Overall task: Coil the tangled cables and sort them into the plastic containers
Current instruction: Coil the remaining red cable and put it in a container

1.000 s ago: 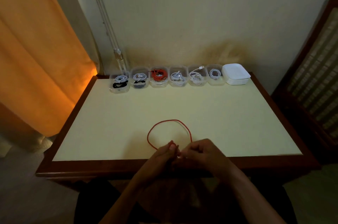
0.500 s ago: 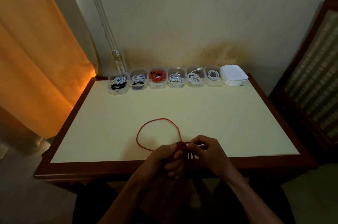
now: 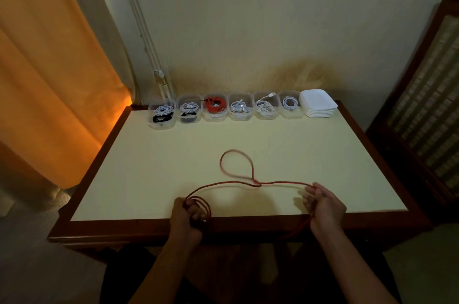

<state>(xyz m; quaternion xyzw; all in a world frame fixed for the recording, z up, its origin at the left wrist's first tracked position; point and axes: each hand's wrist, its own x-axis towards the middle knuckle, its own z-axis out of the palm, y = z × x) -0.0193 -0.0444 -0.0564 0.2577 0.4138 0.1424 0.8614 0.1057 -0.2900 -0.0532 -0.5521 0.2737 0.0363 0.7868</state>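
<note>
A red cable (image 3: 280, 183) stretches between my two hands above the near part of the table (image 3: 285, 145). My left hand (image 3: 186, 217) grips a small coil of it at the front edge. My right hand (image 3: 323, 207) holds the cable further right, and the tail hangs down past the edge. A blurred loop (image 3: 237, 164) of the cable stands up at the middle, twisted at its base. Several clear plastic containers (image 3: 215, 117) line the far edge, holding coiled white, black and red cables.
A stack of white lids (image 3: 318, 106) sits at the right end of the container row. An orange curtain (image 3: 49, 68) hangs on the left, a dark wooden cabinet (image 3: 427, 110) stands on the right, and a wall is behind the table.
My hands were together at the front edge and have moved apart. The big loop on the table has shrunk as the cable is pulled out sideways; a coil now sits in my left hand.
</note>
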